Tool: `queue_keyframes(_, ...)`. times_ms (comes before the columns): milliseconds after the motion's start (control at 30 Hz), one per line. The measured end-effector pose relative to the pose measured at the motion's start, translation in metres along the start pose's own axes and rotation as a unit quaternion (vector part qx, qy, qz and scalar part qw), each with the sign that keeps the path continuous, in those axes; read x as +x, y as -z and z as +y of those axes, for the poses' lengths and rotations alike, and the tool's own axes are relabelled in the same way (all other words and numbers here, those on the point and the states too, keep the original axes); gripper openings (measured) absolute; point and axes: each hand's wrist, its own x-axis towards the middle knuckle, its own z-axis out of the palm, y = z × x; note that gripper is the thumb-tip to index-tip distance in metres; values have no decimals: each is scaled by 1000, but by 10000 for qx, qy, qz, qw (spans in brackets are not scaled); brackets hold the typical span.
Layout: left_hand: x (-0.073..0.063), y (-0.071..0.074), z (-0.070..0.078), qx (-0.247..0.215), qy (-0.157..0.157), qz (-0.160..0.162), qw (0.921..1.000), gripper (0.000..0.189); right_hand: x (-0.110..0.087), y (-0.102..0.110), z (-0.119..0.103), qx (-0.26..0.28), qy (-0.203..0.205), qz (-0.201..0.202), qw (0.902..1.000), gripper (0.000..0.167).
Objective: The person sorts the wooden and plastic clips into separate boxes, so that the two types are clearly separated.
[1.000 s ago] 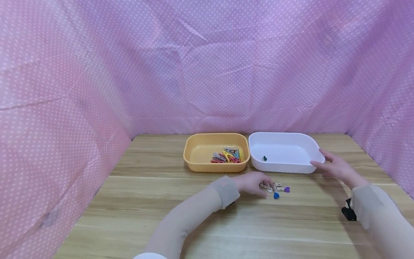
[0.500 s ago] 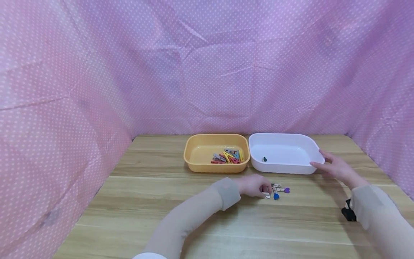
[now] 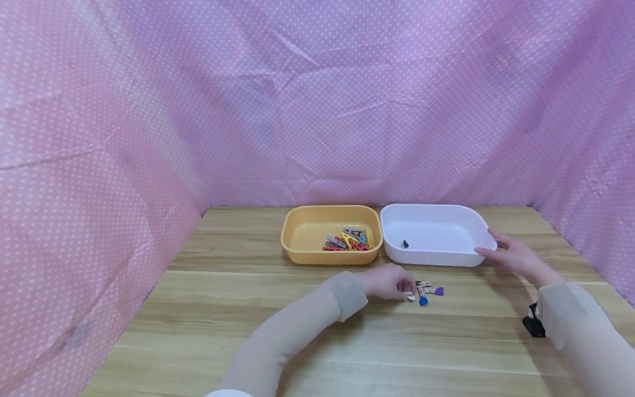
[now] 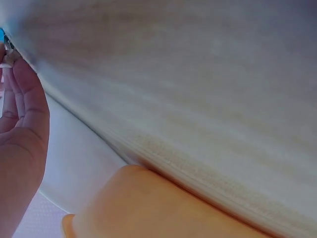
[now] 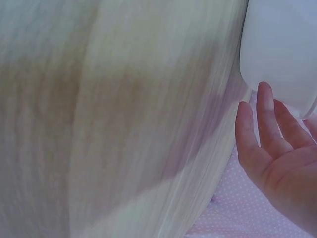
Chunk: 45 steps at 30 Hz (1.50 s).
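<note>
In the head view my left hand is low over the table, in front of the two trays. Between thumb and fingertips it pinches a small wooden clothespin with a white end; most of the clothespin is hidden by the fingers. Right beside it lie more small wooden clothespins, one with a blue heart and one with a purple heart. My right hand rests at the right end of the white tray, thumb and fingers touching its corner. In the right wrist view its fingers are loosely extended beside the tray wall.
A yellow tray stands left of the white one, holding several coloured plastic clothespins. Inside the white tray lies a small clothespin with a dark green end. A black object shows under the right forearm. A dotted pink curtain closes off the back.
The left fingers have closed on the white-ended clothespin, which lay among the others a second ago, and its white end has turned. The right hand stays at the white tray.
</note>
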Motion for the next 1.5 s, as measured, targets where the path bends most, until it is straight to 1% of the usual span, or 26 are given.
queue_keyframes(133,-2,3,-1,-141,-23,186,9997,13,-1,0,-1,4,-35,-50,10000,88)
queue_keyframes(300,-6,8,1,-196,-175,446,9987,13,0,1,-2,-7,-38,-61,10000,88)
queue_keyframes(433,-9,14,1,-364,-118,568,9977,12,0,1,-3,7,-40,-87,10000,88)
queue_keyframes(533,-12,18,1,-574,-58,680,9960,12,0,2,-5,29,-53,-110,9999,89)
queue_keyframes(667,-16,23,0,-729,-69,863,9936,14,0,2,-6,27,-45,-113,9999,89)
queue_keyframes(733,-19,26,0,-795,-26,916,9926,14,1,2,-6,15,-43,-109,9999,89)
queue_keyframes(900,-26,34,3,-946,119,978,9906,12,1,2,-5,18,-78,-71,9999,89)
queue_keyframes(1033,-28,38,3,-910,86,1014,9906,11,0,1,-5,66,-74,-66,9999,88)
queue_keyframes(1133,-28,39,-1,-803,79,1008,9916,11,0,2,-4,68,-107,-80,9999,88)
queue_keyframes(1333,-27,39,-9,-916,170,1025,9904,12,0,3,-3,120,-207,-167,9996,90)
queue_keyframes(1500,-28,40,-11,-1026,278,1006,9892,12,0,3,-2,168,-221,-188,9994,89)
